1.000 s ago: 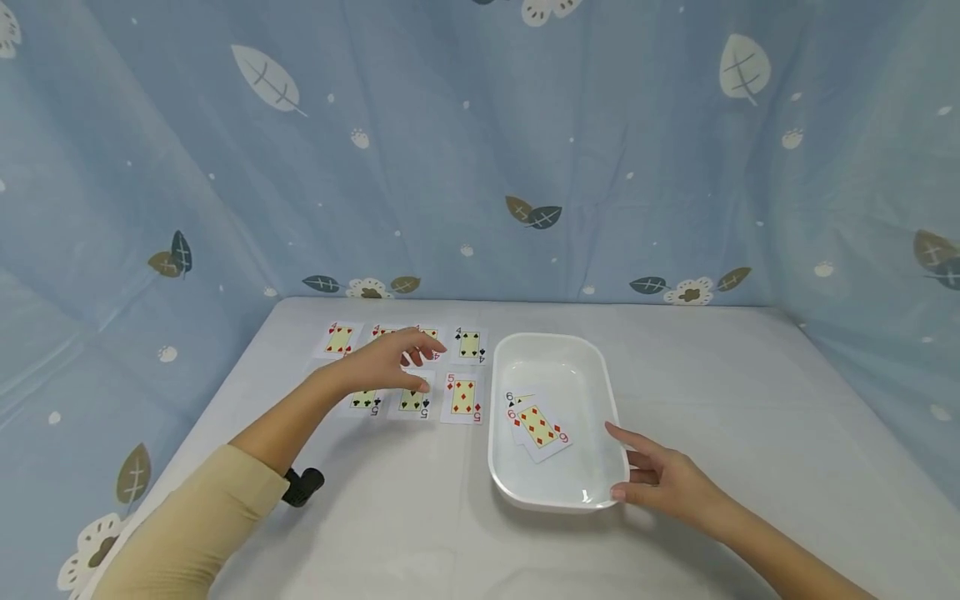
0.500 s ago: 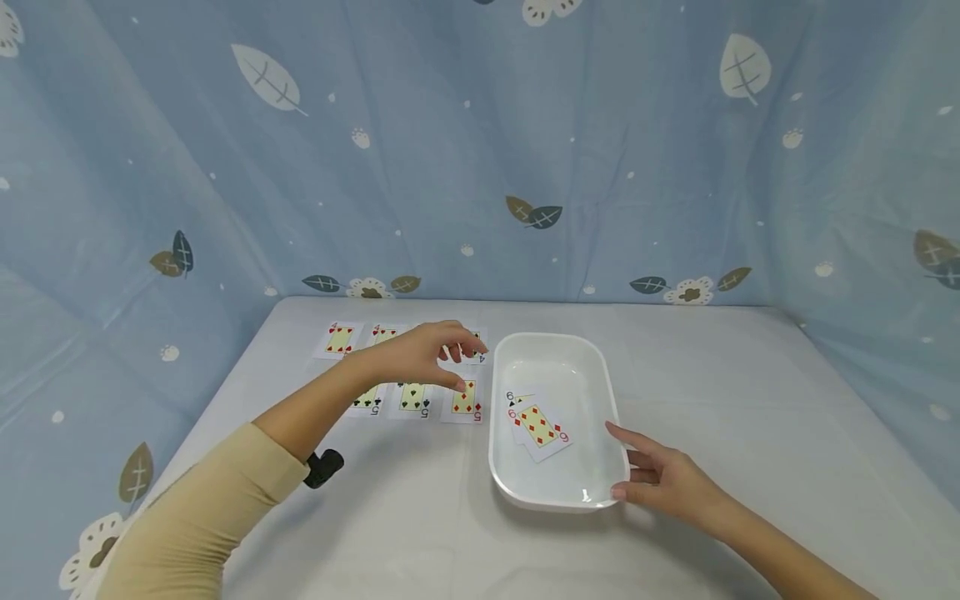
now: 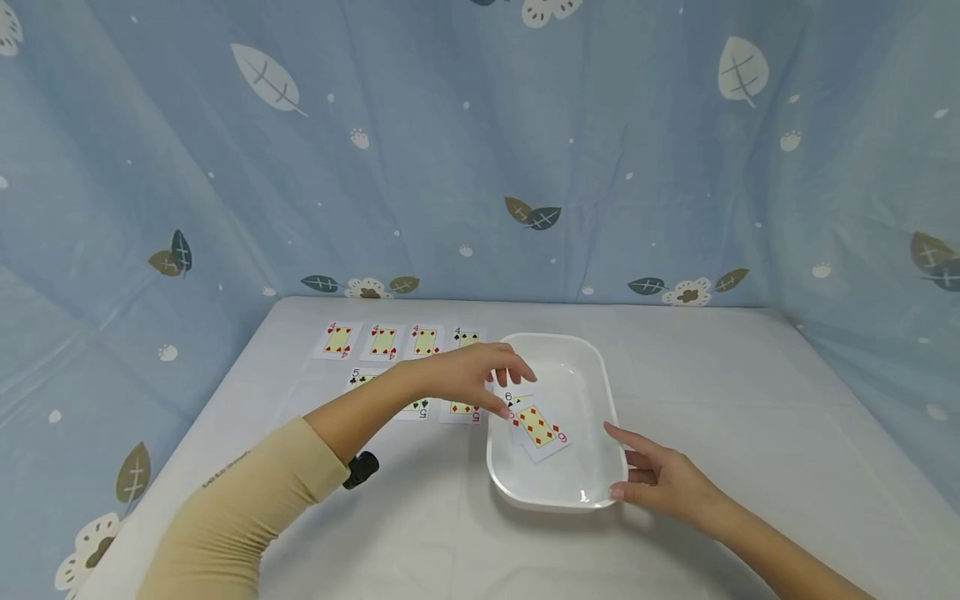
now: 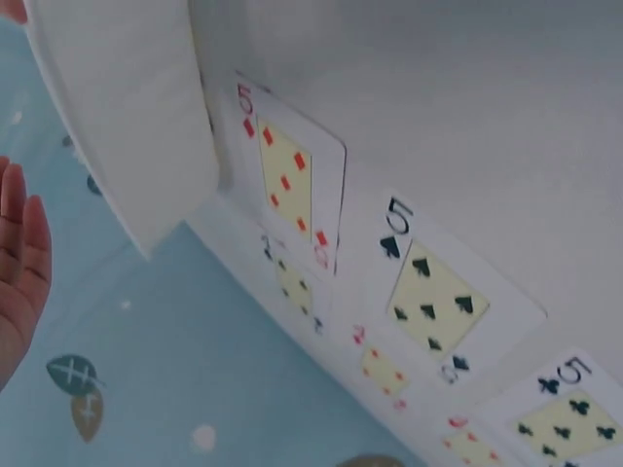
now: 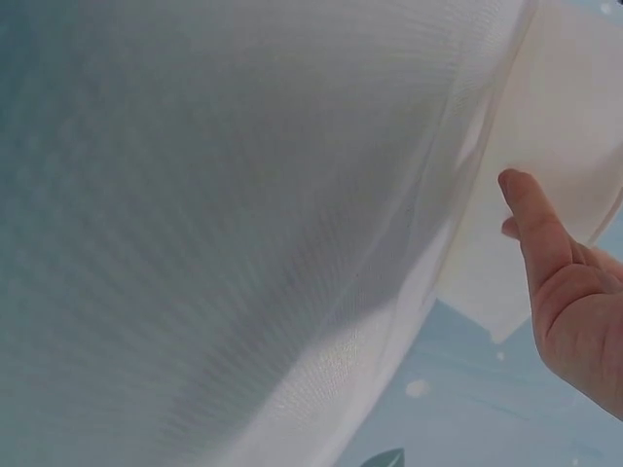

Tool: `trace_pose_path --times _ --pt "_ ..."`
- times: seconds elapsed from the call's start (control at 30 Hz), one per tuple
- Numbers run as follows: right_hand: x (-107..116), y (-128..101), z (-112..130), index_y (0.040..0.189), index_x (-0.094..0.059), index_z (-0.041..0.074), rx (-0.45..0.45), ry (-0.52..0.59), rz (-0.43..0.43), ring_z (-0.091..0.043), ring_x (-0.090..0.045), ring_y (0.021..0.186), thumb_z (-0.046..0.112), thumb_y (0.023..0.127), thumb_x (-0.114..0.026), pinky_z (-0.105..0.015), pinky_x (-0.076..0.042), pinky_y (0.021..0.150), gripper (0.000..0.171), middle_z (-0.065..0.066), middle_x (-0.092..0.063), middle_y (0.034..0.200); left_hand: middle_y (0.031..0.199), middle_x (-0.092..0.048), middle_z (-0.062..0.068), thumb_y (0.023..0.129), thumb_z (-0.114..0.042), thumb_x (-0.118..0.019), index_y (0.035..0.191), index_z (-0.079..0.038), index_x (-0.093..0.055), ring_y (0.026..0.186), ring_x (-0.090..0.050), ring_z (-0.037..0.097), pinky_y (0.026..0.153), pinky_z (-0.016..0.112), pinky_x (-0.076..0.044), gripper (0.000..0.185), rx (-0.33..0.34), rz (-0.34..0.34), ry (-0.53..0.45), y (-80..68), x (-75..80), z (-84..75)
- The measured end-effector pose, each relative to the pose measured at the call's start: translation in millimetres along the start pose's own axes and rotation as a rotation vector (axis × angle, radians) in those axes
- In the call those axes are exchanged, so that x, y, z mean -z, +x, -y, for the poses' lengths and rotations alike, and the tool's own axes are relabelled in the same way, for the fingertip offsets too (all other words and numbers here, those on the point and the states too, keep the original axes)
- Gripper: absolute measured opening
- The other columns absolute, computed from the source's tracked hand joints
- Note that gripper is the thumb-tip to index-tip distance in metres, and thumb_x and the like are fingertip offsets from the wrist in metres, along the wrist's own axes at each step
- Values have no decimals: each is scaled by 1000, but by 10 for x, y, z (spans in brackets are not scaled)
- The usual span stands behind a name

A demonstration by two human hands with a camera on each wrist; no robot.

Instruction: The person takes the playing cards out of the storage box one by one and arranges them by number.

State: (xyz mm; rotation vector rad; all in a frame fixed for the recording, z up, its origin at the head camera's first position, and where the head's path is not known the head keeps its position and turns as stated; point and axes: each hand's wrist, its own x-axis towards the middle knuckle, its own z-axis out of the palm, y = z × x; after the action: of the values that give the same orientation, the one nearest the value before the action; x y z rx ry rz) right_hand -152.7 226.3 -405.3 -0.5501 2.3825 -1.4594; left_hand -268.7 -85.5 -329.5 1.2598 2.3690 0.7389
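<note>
A white rectangular tray (image 3: 558, 492) sits on the table, with the six of diamonds (image 3: 538, 429) lying over a black six (image 3: 517, 397) inside it. Across the tray's left rim reaches my left hand (image 3: 468, 372); its spread thumb and fingers are above these cards and hold nothing. My right hand (image 3: 663, 477) holds the tray's right rim near the front corner, the thumb on the rim. In the right wrist view that hand (image 5: 569, 282) is against the tray's outer wall (image 5: 565, 107). The left wrist view shows the five of diamonds (image 4: 284, 175) and the five of spades (image 4: 438, 297).
Left of the tray lie two rows of face-up playing cards: several fours behind, including a four of hearts (image 3: 337, 341), and three fives in front, partly covered by the left forearm. A white cloth covers the table (image 3: 712, 375). A blue patterned curtain (image 3: 420, 167) hangs behind.
My left hand has moved right from above the card rows to over the tray's left side. The right hand, the tray and the cards have stayed in place.
</note>
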Motion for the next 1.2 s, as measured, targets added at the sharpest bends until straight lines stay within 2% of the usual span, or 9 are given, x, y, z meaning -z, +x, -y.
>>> trace_pose_path --times 0.1,0.37,0.5,0.67,0.8,1.07,1.2 --pt "-2 7 1 144 -29 -5 -12 -13 -2 -31 -67 96 19 82 -73 -30 -56 75 80 -40 -52 120 113 -56 -4 80 -19 -77 125 -17 -58 102 -56 18 88 36 -49 49 -13 19 1 77 -88 13" --pt "17 22 -10 144 -28 -6 -2 -11 10 -35 -66 98 18 83 -73 -31 -56 75 80 -40 -52 120 115 -57 8 81 -15 -75 126 -14 -58 101 -56 16 85 25 -47 48 -9 104 35 351 -340 56" --pt "16 19 -31 144 -27 -8 9 6 20 -35 -66 98 17 83 -72 -30 -56 75 80 -41 -52 120 113 -57 4 78 -15 -78 126 -17 -59 100 -58 15 80 19 -45 52 -2 135 125 470 -434 80" --pt "16 21 -45 145 -27 -6 -4 11 18 -33 -66 99 16 84 -72 -30 -56 76 79 -40 -51 121 117 -54 -3 75 -16 -81 125 -23 -59 103 -56 10 84 19 -44 55 21 144 252 568 -481 139" --pt "10 23 -44 145 -27 -5 -6 11 18 -32 -66 99 17 84 -72 -31 -56 76 79 -40 -51 121 120 -52 -5 74 -17 -81 125 -26 -59 106 -54 10 88 22 -45 56 48 162 284 617 -498 191" --pt "3 9 -50 144 -27 -8 13 24 14 -33 -66 99 17 84 -72 -30 -56 75 79 -42 -50 121 118 -49 -11 73 -21 -81 125 -35 -56 107 -46 5 90 24 -42 59 61 279 451 744 -586 199" --pt "2 9 -44 144 -26 -8 15 30 16 -34 -65 99 16 84 -71 -31 -56 75 78 -42 -49 121 114 -50 -11 72 -21 -83 123 -35 -57 106 -45 6 91 24 -41 59 60 293 485 768 -611 203"
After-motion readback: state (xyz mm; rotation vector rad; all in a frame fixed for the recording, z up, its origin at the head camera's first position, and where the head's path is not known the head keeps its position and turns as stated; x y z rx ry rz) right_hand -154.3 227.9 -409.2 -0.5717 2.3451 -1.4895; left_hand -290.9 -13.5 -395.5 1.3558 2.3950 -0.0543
